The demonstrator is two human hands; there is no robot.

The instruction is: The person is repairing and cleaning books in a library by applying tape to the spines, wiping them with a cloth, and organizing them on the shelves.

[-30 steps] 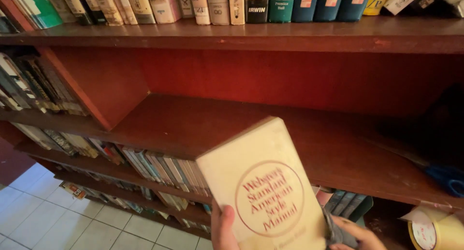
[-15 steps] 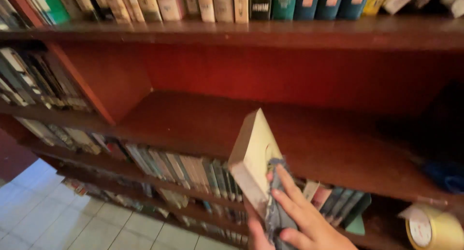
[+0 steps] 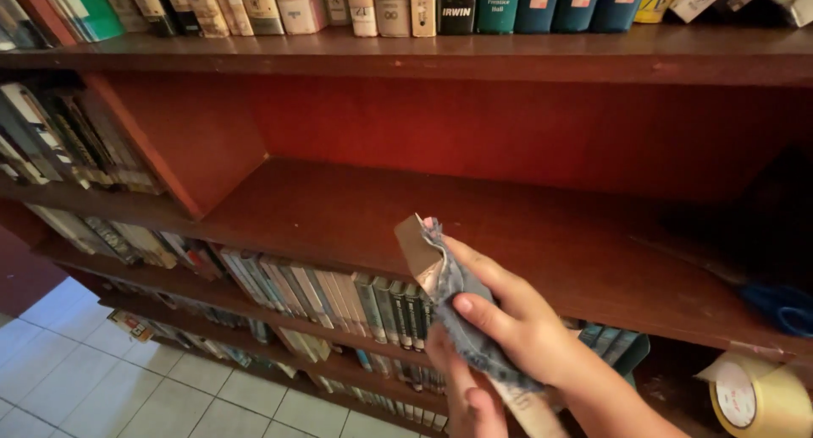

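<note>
Right hand closed on a grey cloth, pressing it against the upper edge of a book — fingers wrapped over the fabric. Left hand grips the book from below, thumb up along its side. Book tilted, held in front of the bare middle shelf of a dark red wooden bookcase. Rows of books on the shelf beneath — a roll of tape at lower right, something blue lying near it on the shelf.
</note>
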